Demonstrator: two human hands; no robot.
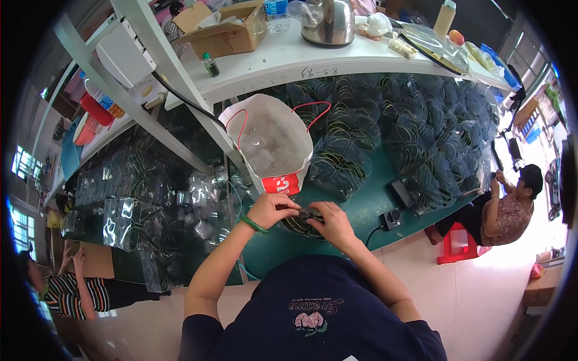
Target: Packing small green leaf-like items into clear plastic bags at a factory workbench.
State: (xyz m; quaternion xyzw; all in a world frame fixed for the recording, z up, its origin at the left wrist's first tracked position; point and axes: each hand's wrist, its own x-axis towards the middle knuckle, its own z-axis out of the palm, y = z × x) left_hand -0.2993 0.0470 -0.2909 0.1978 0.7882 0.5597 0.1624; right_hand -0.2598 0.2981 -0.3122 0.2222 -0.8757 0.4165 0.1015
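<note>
Close to the table's front edge, my left hand [274, 212], with a green bangle at its wrist, pinches a dark coil [299, 227] from the left. From the other side my right hand [331, 221] grips the same coil, its thumb and fingers bent towards the left hand. Curved yellowish lines show on the coil. Its exact kind is too small to tell, and my fingers cover part of it. Just beyond my hands stands a white paper bag [236, 123] with red cord handles and a red patch, open at the top, with clear plastic pieces inside.
Many clear bags holding dark coils [421, 141] cover the green table [265, 256] at the right. More clear packets [129, 210] lie left. A black block [401, 192] and a small corded device [392, 219] sit right of my hands. A white shelf [283, 69] bears a kettle [328, 24]. People sit at both sides.
</note>
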